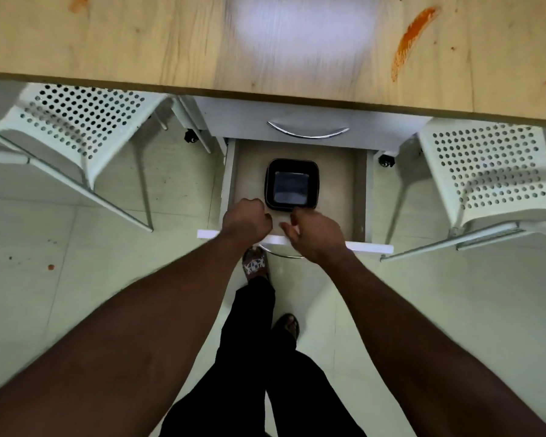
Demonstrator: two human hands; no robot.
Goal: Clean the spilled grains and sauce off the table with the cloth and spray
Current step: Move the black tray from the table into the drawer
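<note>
Wooden table [139, 42] up top, sauce streak [413, 36] on it well beyond my fingers. Underneath, drawer [338, 178] pulled out, black tub [292, 184] inside. My left hand [246, 216] is fisted, empty as far as I see, just left of tub. My right hand [316, 231] is loosely curled, empty, fingertips [295, 212] at tub's near rim; contact unclear.

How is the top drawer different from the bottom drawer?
The top drawer is shut, but the bottom drawer is pulled out. The bottom drawer shows a black square container inside, while the top drawer's inside is hidden. Both have white fronts.
</note>
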